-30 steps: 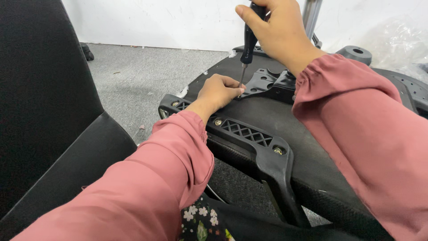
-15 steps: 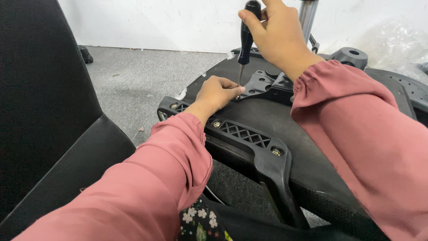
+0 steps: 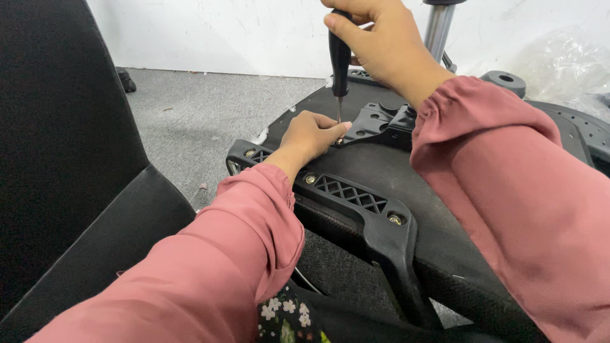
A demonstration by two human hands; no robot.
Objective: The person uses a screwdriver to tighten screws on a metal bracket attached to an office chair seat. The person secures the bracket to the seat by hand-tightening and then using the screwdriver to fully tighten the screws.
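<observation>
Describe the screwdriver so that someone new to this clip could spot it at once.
Start at the upturned black chair seat filling the middle of the view, with a black metal bracket on its underside. Just left of that bracket, the screwdriver stands upright, gripped from above by the right hand, its tip beside the left hand. It alone has a thin metal shaft below a black handle.
</observation>
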